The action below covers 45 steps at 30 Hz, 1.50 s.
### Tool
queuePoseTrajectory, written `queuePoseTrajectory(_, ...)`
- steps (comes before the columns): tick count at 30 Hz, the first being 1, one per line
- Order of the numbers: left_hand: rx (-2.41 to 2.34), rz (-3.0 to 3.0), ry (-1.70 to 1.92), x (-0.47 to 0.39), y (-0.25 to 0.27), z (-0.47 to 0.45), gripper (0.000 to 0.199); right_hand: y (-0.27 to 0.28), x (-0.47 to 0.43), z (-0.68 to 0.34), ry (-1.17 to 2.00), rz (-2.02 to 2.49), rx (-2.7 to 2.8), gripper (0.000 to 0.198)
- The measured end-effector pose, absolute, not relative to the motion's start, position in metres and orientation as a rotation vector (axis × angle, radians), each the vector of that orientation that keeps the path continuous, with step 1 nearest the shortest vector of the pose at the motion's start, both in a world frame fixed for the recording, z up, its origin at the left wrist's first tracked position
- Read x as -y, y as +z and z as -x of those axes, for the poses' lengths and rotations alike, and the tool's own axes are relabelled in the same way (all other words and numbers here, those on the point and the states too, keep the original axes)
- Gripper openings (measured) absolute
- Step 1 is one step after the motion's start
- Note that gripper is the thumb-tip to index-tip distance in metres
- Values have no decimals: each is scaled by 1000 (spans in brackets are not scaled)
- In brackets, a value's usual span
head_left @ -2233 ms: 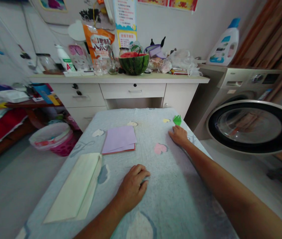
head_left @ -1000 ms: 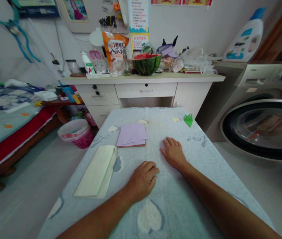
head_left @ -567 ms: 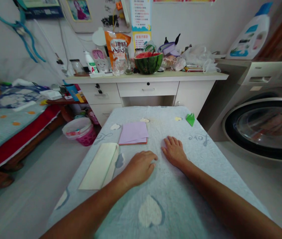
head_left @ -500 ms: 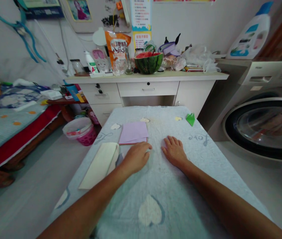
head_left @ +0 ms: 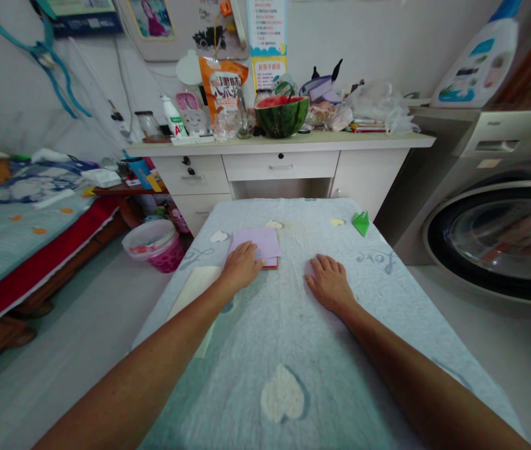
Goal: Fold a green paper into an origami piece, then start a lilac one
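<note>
My left hand [head_left: 243, 265] lies over the front left part of a stack of square purple paper [head_left: 265, 240], fingers stretched forward and thumb out to the right near its front edge. A thin red edge shows beneath the purple sheets. My right hand [head_left: 328, 280] rests flat on the cloth-covered table [head_left: 331, 375] with its fingers spread and holds nothing. A cream folded paper or packet [head_left: 193, 289] lies to the left, partly hidden under my left forearm. Toward the far right corner sits a small green folded-paper piece [head_left: 361, 223].
Beyond the table stands a white desk [head_left: 284, 164] bearing a cut watermelon [head_left: 282, 117], an orange snack bag [head_left: 222, 84] and plastic bags. A pink bin [head_left: 155, 245] is on the floor at left, near a bed [head_left: 26, 234]. At right is a washing machine [head_left: 495, 159] with its door open.
My left hand has moved forward and left from the bare cloth onto the purple paper stack. My right hand has stayed in place. The view has shifted slightly.
</note>
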<state>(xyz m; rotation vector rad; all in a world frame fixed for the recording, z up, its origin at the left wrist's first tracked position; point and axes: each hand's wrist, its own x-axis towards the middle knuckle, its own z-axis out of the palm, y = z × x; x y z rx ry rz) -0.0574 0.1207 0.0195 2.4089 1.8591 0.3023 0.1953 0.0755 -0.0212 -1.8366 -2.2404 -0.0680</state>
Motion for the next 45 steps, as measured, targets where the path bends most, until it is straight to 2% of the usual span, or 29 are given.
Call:
queuePoseTrajectory(6, -1938, -2400, 253, -124, 11, 54, 41, -23, -75, -195, -102, 1836, 2240, 47)
queuePoseTrajectory(12, -1976, -2468, 192, -117, 17, 52, 24, -25, -76, -196, -122, 1829, 2240, 46)
queuePoseTrajectory(21, -1924, -2619, 289, -72, 41, 40, 27, -25, -78, -199, -45, 1768, 2209, 45)
queuePoseTrajectory(23, -1797, -2706, 410, -53, 41, 34, 25, -27, -83, -206, 63, 1718, 2178, 52)
queuePoseTrajectory(26, -1529, -2818, 613, -27, 33, 25, 21, -26, -87, -223, 301, 1628, 2091, 78)
queuePoseTrajectory(28, -1360, -2850, 735, -13, 25, 22, 19, -21, -84, -234, 363, 1528, 2113, 87)
queuePoseTrajectory(31, -1226, -2841, 855, 0, 10, 20, 19, -9, -70, -246, 333, 1337, 2307, 82)
queuePoseTrajectory(38, -969, -2637, 996, 4, -12, 25, 28, 11, -38, -238, 310, 1251, 2570, 52)
queuePoseTrajectory(45, -1043, -2475, 929, 0, -10, 31, 27, 6, -28, -229, 274, 1258, 2603, 59)
